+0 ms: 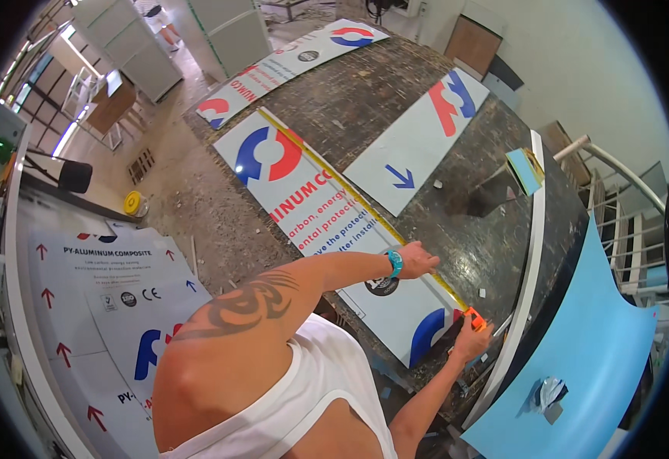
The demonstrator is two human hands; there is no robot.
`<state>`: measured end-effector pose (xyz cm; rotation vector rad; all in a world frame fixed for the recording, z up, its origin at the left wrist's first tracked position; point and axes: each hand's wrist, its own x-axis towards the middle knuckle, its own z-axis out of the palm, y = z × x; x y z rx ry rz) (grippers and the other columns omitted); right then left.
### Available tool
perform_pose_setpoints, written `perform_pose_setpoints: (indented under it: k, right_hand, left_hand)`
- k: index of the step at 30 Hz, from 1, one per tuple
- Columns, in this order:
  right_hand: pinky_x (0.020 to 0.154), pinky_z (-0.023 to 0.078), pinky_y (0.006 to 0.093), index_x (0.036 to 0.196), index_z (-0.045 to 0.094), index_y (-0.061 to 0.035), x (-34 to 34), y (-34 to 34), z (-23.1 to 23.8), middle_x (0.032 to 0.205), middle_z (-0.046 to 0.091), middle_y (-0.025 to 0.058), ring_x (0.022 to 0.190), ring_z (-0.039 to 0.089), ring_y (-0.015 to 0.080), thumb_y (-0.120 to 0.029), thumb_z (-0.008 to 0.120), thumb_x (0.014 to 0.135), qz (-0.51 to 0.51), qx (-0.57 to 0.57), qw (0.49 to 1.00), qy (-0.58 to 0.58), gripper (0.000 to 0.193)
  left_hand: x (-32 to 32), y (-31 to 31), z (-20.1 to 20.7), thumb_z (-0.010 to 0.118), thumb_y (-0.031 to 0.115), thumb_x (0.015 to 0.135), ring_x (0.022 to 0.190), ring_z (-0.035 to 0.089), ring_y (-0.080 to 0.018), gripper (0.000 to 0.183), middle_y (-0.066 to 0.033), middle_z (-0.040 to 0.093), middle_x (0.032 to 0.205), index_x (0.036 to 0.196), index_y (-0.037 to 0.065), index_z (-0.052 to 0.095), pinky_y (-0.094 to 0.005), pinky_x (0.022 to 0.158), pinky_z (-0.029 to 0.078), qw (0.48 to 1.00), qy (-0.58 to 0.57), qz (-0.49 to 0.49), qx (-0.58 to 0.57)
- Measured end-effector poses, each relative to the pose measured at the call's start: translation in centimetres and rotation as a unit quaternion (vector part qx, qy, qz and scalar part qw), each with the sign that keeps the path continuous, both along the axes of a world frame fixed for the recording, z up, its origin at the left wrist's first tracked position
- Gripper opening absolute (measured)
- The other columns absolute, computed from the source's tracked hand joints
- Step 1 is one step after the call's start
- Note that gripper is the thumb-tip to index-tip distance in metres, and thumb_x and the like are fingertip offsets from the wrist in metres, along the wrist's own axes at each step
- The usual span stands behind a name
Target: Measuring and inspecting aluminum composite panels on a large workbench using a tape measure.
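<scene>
A long white composite panel with red and blue print lies slantwise on the dark worktable. Along its right edge runs the yellow blade of a tape measure, drawn out from the far corner to the near end. My right hand is closed round the orange tape measure case by the panel's near right corner. Farther up the same edge, my left hand rests over the blade and panel edge, fingers partly spread. A teal watch is on that wrist.
Two more printed strips, one at the far left and one at the right, lie on the worktable. A white bar runs along its right side, beside a blue sheet. Printed panels lie at left, near a yellow-lidded tub.
</scene>
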<state>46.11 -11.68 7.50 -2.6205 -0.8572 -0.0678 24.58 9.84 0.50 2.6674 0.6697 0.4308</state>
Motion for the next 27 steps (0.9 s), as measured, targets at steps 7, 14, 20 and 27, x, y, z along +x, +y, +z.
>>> perform_pose_setpoints:
  k: [7, 14, 20, 27]
  right_hand:
    - [0.079, 0.056, 0.0516, 0.116, 0.065, 0.0012, -4.8, -0.3, 2.1, 0.101, 0.070, 0.0236, 0.087, 0.067, 0.0442, -0.042, 0.086, 0.084, 0.020, 0.047, 0.999, 0.018, 0.057]
    - [0.079, 0.056, 0.0514, 0.112, 0.066, -0.0021, -12.3, -2.5, -0.5, 0.099, 0.071, 0.0189, 0.087, 0.067, 0.0421, -0.035, 0.089, 0.081, 0.075, 0.091, 0.993, 0.018, 0.050]
    - [0.080, 0.056, 0.0498, 0.112, 0.066, -0.0034, -20.4, -2.1, -0.4, 0.098, 0.071, 0.0157, 0.088, 0.067, 0.0398, -0.029, 0.091, 0.078, 0.058, 0.104, 0.991, 0.058, 0.049]
    - [0.080, 0.056, 0.0485, 0.112, 0.067, -0.0045, -28.4, 0.8, 0.0, 0.098, 0.072, 0.0162, 0.088, 0.068, 0.0390, -0.027, 0.092, 0.078, 0.087, 0.063, 0.992, 0.073, 0.048]
  left_hand:
    - [-4.4, 1.6, 4.6, 0.063, 0.050, 0.101, 0.074, 0.069, -0.0407, 0.041, -0.0143, 0.074, 0.080, 0.096, 0.009, 0.067, -0.0482, 0.071, 0.054, 0.999, 0.026, -0.005, -0.032]
    - [-14.2, -0.3, 6.8, 0.063, 0.049, 0.100, 0.073, 0.069, -0.0408, 0.041, -0.0162, 0.074, 0.083, 0.093, 0.009, 0.072, -0.0503, 0.068, 0.055, 0.990, 0.119, 0.016, -0.080]
    - [-21.6, -1.1, 6.1, 0.064, 0.046, 0.100, 0.074, 0.070, -0.0405, 0.038, -0.0162, 0.074, 0.084, 0.094, 0.010, 0.073, -0.0500, 0.068, 0.056, 0.983, 0.131, 0.000, -0.128]
    - [-27.5, -0.9, 5.5, 0.065, 0.043, 0.100, 0.077, 0.071, -0.0395, 0.034, -0.0153, 0.075, 0.084, 0.094, 0.010, 0.073, -0.0496, 0.070, 0.056, 0.979, 0.151, 0.029, -0.136]
